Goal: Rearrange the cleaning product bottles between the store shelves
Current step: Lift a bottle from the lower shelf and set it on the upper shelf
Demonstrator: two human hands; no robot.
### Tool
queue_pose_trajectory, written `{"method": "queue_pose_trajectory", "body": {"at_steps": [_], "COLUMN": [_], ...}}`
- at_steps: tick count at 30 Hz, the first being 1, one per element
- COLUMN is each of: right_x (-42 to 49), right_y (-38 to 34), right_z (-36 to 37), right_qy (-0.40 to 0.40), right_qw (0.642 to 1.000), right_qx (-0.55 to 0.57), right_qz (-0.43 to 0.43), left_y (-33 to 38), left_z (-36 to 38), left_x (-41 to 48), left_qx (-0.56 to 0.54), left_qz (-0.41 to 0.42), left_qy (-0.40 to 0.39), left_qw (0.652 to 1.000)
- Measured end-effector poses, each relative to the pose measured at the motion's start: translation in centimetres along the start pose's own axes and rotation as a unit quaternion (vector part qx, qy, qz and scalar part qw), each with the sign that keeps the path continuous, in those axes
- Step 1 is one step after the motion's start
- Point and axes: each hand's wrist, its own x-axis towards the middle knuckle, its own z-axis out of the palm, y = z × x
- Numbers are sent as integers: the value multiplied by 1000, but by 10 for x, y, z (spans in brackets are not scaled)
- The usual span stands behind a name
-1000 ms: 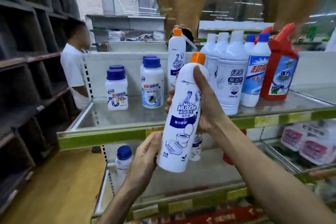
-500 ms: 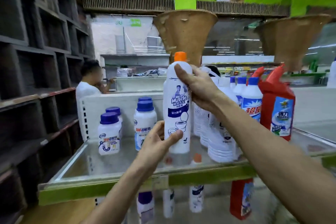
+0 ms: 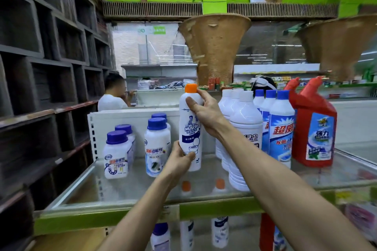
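Upright, smooth white cylindrical bottle (image 3: 190, 128), left hand (image 3: 180, 160) gripping base, right hand (image 3: 206, 112) gripping shoulder

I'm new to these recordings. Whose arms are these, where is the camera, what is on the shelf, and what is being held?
There is no machine here. The camera sits on a person's head and looks forward and down, so the two bare arms are the wearer's own. The right hand grips the shoulder of an upright white bottle with an orange cap, and the left hand holds its lower part. Whether its base rests on the glass shelf I cannot tell. On that shelf stand blue-capped jars at the left, then, to the right of the held bottle, plain white bottles, blue-labelled bottles and red bottles.
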Motion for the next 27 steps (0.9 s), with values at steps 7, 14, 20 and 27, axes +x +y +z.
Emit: {"method": "queue_pose_trajectory", "body": {"at_steps": [7, 14, 20, 27], "right_x": [9, 16, -11, -108], "right_y": [9, 13, 3, 19], "right_z": [-1, 1, -2, -9], "right_qy": [16, 7, 95, 89], "right_qw": [1000, 998, 984, 990], "right_qx": [-14, -66, -135, 26], "right_qz": [2, 22, -70, -107], "left_y": [0, -1, 0, 10], "left_z": [6, 9, -4, -34], "left_x": [9, 1, -27, -113], "left_qx": [-10, 32, 36, -153], "left_qz": [4, 20, 79, 214], "left_qy": [48, 60, 31, 45], "left_qw": [999, 998, 996, 964]}}
